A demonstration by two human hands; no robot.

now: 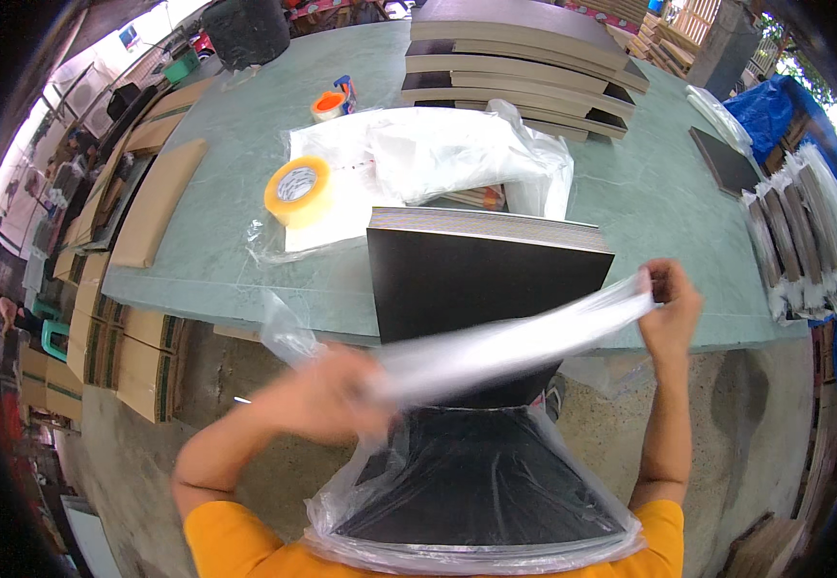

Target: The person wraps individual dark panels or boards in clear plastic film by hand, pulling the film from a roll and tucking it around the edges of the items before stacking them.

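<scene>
Thin clear plastic bag [496, 352], half over the dark board stack [481, 279] leaning off the bench [226, 270], could tear where left hand [327, 395] and right hand [669, 303], each grip pinching it, stretch it tight.

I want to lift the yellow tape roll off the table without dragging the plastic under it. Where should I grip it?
Grip the yellow tape roll from above, by its outer rim or through the open core. It lies flat, hole upward, on clear plastic, so a straight lift seems cleanest.
</scene>
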